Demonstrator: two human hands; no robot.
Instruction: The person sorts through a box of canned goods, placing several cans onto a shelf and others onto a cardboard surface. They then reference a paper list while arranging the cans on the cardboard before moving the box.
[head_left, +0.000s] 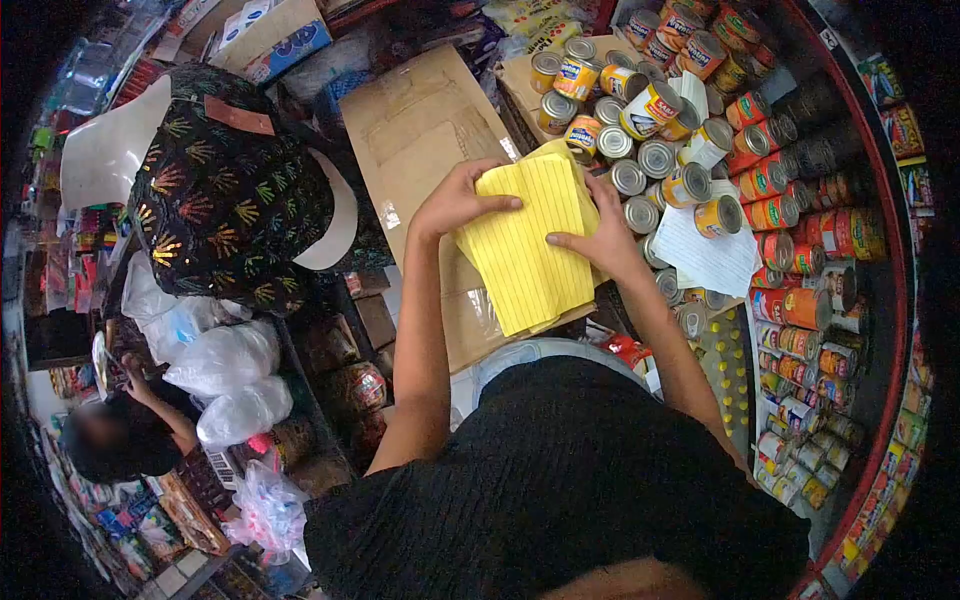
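Note:
A stack of yellow lined paper (530, 245) is held between both hands above a flattened cardboard box (425, 130). My left hand (465, 203) grips its upper left edge, thumb on top and fingers behind. My right hand (600, 228) holds the right edge the same way, thumb lying on the sheets. Just right of the paper, many cans (627, 177) stand and lie in a heap, some tilted. White lined sheets (710, 250) lie among them, with a can (718, 216) resting on top.
Shelves of cans (790, 308) line the right side. A chair (215, 190) with a dark hand-print cover stands at the upper left. Filled plastic bags (240, 360) lie below it. Another person (130, 430) is at the lower left. A blue-and-white box (275, 40) sits at the top.

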